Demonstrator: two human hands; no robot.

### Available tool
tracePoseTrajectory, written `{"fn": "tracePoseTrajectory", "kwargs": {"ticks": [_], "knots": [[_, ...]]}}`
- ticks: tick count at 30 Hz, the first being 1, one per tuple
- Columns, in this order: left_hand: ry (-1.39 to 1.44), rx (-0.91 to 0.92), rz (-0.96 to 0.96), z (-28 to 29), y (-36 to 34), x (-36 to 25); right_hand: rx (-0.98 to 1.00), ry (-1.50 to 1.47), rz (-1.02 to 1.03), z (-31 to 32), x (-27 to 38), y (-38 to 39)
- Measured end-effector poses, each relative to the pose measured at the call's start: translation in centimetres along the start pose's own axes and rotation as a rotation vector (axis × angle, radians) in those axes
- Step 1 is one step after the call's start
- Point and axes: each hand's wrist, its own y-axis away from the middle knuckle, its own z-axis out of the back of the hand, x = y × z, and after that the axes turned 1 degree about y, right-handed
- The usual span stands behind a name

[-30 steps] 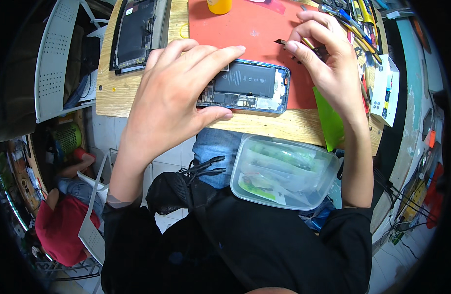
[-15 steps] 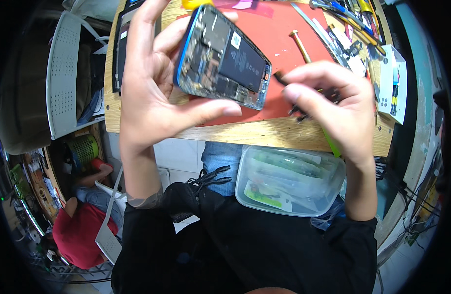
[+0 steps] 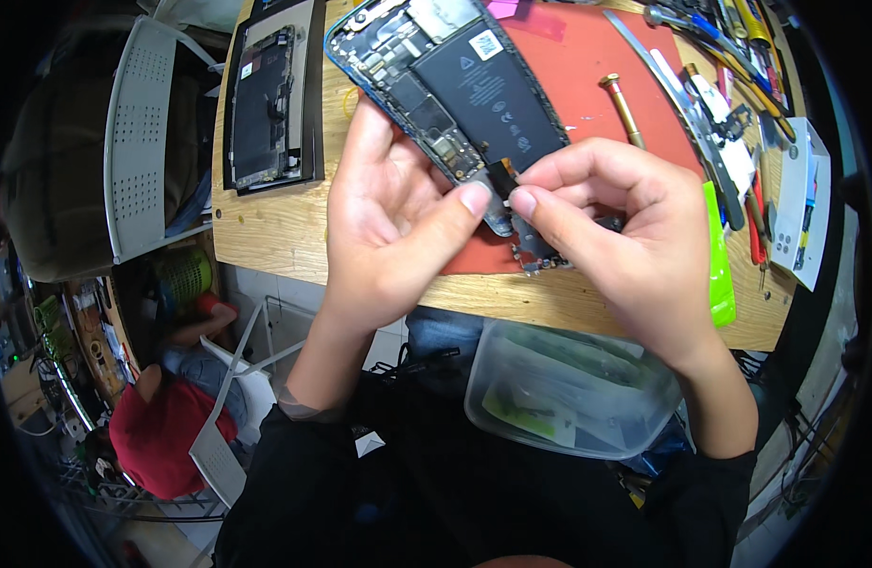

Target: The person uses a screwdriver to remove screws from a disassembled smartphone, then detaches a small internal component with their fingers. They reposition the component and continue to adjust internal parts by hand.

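An opened smartphone [image 3: 436, 85], its blue-edged frame showing a black battery and circuit board, is tilted above the red mat [image 3: 578, 47]. My left hand [image 3: 384, 227] is closed on its lower left side, thumb on the lower edge and fingers underneath. My right hand [image 3: 635, 218] pinches a dark flex cable part [image 3: 505, 182] against the phone's bottom end. Small metal bits show on the dark section [image 3: 535, 251] hanging below my right fingers. The rest of that part is hidden behind the hand.
A black phone screen assembly [image 3: 264, 104] lies on the table's left. A brass screwdriver [image 3: 622, 109], tweezers, several hand tools and a white box [image 3: 801, 218] are at right. A plastic container [image 3: 573, 393] sits below the edge. A person in red [image 3: 161, 431] is at lower left.
The phone has come lower and been turned, its battery now facing me more squarely. My right hand has moved left, bringing the flex cable part to the phone's bottom end.
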Motion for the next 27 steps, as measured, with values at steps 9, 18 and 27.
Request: {"fn": "tracePoseTrajectory", "kwargs": {"ticks": [9,18,27], "knots": [[0.016,-0.009,-0.005,-0.6,0.0,0.0,-0.069,0.041,-0.107,-1.1,1.2,0.0],[-0.056,-0.016,-0.024,-0.7,0.2,0.0,-0.050,0.319,0.112,-1.7,1.2,0.0],[-0.044,-0.013,-0.005,-0.5,-0.1,0.0,-0.062,0.532,0.299,-0.2,1.4,-0.4]]}}
